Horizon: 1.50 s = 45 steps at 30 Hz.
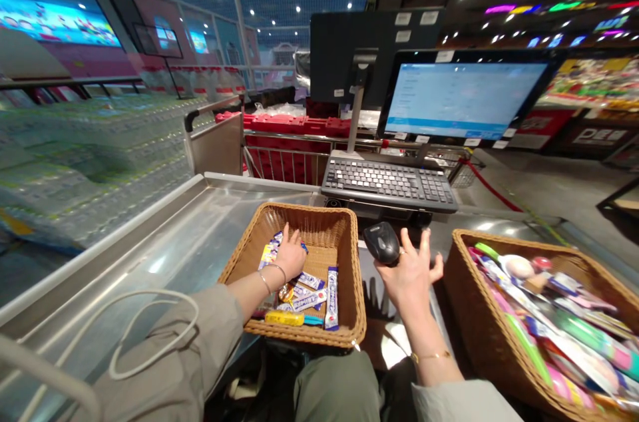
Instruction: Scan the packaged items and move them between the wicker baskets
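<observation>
My left hand (292, 255) reaches into a brown wicker basket (357, 275), fingers stretched over small packets. A bit of blue wrapper (304, 247) shows at the hand's edge; the undersides of the fingers are hidden. Blue-and-white wrapped bars (331, 295) and a yellow packet (284, 318) lie in the basket near that hand. My right hand (407, 275) is raised to the right of the basket, fingers spread. Beside its thumb and forefinger is a black rounded device (381, 242), possibly a scanner; whether they touch, I cannot tell.
Behind the basket stand a keyboard (389, 181) and a lit monitor (462, 99). A second wicker basket (469, 322), full of colourful packaged goods, sits at right. The metal counter (174, 235) has a raised left edge, and a pale cable (154, 292) loops over my left sleeve.
</observation>
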Motion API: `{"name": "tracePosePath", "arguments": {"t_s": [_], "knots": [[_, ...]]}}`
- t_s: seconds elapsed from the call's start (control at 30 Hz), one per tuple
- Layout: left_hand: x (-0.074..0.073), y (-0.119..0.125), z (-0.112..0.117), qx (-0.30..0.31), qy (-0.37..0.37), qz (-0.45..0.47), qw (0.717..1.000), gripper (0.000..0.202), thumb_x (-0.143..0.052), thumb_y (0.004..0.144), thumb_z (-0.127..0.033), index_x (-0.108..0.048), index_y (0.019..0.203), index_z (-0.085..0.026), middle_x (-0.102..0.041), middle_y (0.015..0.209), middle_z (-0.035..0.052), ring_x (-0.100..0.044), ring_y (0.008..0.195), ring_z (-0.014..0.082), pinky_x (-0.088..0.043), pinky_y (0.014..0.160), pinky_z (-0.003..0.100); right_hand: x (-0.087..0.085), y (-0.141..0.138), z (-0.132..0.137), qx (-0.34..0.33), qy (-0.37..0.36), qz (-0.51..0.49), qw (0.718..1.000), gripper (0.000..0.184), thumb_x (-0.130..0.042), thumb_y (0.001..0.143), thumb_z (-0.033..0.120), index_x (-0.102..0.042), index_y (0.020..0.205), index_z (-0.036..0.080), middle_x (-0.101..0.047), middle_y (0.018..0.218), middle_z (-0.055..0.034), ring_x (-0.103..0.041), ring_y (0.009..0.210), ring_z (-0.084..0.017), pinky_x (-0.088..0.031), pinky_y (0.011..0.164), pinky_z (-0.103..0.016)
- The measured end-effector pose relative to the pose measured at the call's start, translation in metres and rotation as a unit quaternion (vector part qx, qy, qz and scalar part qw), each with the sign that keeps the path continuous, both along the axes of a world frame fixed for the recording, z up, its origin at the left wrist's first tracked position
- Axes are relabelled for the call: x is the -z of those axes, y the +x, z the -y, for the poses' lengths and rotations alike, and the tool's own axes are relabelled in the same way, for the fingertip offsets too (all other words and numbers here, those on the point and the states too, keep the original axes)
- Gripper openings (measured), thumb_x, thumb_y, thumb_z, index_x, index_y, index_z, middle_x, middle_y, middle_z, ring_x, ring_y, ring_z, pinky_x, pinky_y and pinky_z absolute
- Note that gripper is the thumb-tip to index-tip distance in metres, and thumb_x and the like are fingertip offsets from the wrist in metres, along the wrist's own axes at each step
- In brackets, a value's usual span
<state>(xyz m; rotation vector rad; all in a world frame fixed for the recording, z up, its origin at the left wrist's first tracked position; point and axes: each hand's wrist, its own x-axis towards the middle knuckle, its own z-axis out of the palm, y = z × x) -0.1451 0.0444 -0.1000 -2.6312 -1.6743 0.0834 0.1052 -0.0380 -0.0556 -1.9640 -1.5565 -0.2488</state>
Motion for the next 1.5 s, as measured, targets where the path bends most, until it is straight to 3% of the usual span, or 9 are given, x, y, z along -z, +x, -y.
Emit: {"name": "tracePosePath", "arguments": {"t_s": [0.2,0.37,0.57,0.67,0.77,0.87,0.97,1.1,1.5], "knots": [[-0.021,0.007,-0.010,-0.020,-0.007,0.087,0.996,0.015,-0.058,0.078,-0.021,-0.072,0.083,-0.020,-0.063,0.136,0.0124,-0.036,0.144,0.0334,0.007,0.117,0.066,0.001,-0.002,-0.001,-0.004,0.009,-0.001,1.000,0.024,-0.055,0.078,0.033,-0.072,0.088,0.019,-0.058,0.140,-0.0111,-0.017,0.149,-0.034,-0.017,0.110,-0.066],[-0.037,0.004,-0.025,-0.052,-0.039,0.196,0.979,0.022,-0.046,0.087,-0.028,-0.063,0.074,-0.021,-0.050,0.150,0.0032,-0.029,0.148,0.0287,-0.020,0.118,0.062,0.002,0.000,-0.001,-0.005,0.015,-0.007,1.000,0.025,-0.055,0.078,0.033,-0.072,0.088,0.018,-0.058,0.140,-0.0121,-0.017,0.149,-0.034,-0.017,0.110,-0.065],[-0.025,0.000,-0.033,-0.095,-0.071,0.251,0.961,0.033,-0.040,0.094,-0.032,-0.063,0.073,-0.020,-0.057,0.143,0.0087,-0.042,0.141,0.0227,-0.039,0.112,0.035,0.001,-0.001,0.001,-0.007,0.010,-0.012,1.000,0.025,-0.055,0.078,0.032,-0.072,0.090,0.018,-0.057,0.141,-0.0113,-0.017,0.149,-0.035,-0.017,0.110,-0.066],[-0.017,-0.005,-0.035,-0.131,-0.080,0.238,0.959,0.036,-0.041,0.095,-0.033,-0.066,0.073,-0.020,-0.068,0.129,0.0105,-0.054,0.132,0.0214,-0.044,0.105,0.029,0.000,-0.002,0.002,-0.009,0.007,-0.015,1.000,0.025,-0.056,0.078,0.033,-0.072,0.090,0.018,-0.058,0.141,-0.0110,-0.017,0.149,-0.035,-0.016,0.111,-0.066],[-0.013,-0.011,-0.035,-0.171,-0.079,0.206,0.960,0.034,-0.044,0.095,-0.037,-0.069,0.080,-0.020,-0.075,0.113,0.0099,-0.065,0.117,0.0238,-0.048,0.097,0.033,-0.001,-0.003,0.001,-0.006,0.007,-0.020,1.000,0.025,-0.055,0.078,0.032,-0.072,0.089,0.018,-0.057,0.141,-0.0107,-0.017,0.149,-0.034,-0.016,0.111,-0.065],[-0.013,-0.015,-0.030,-0.192,-0.052,0.163,0.966,0.032,-0.047,0.094,-0.042,-0.071,0.095,-0.021,-0.074,0.113,0.0108,-0.062,0.119,0.0300,-0.042,0.104,0.049,0.000,-0.003,0.001,-0.005,0.007,-0.019,1.000,0.024,-0.055,0.077,0.032,-0.072,0.088,0.018,-0.057,0.141,-0.0104,-0.017,0.149,-0.034,-0.016,0.111,-0.065],[-0.013,-0.013,-0.021,-0.174,-0.004,0.115,0.978,0.031,-0.050,0.092,-0.042,-0.070,0.104,-0.020,-0.067,0.128,0.0137,-0.043,0.138,0.0352,-0.019,0.113,0.065,0.001,-0.002,0.001,-0.007,0.007,-0.018,1.000,0.023,-0.056,0.077,0.032,-0.071,0.087,0.018,-0.057,0.141,-0.0096,-0.017,0.149,-0.034,-0.016,0.111,-0.065],[-0.010,-0.001,-0.011,-0.117,0.014,0.039,0.992,0.034,-0.056,0.089,-0.044,-0.071,0.104,-0.018,-0.068,0.126,0.0154,-0.041,0.139,0.0361,0.000,0.116,0.066,0.002,-0.001,0.000,-0.009,0.013,-0.015,1.000,0.022,-0.055,0.078,0.033,-0.071,0.086,0.019,-0.058,0.141,-0.0103,-0.017,0.149,-0.035,-0.016,0.110,-0.066],[0.016,0.043,-0.004,-0.088,0.038,-0.116,0.989,0.041,-0.056,0.087,-0.055,-0.079,0.096,-0.022,-0.072,0.119,0.0181,-0.032,0.142,0.0450,0.015,0.105,0.078,0.001,-0.005,-0.002,-0.004,0.013,-0.018,1.000,0.020,-0.058,0.076,0.029,-0.072,0.088,0.020,-0.059,0.140,-0.0105,-0.021,0.147,-0.037,-0.018,0.109,-0.066]]}}
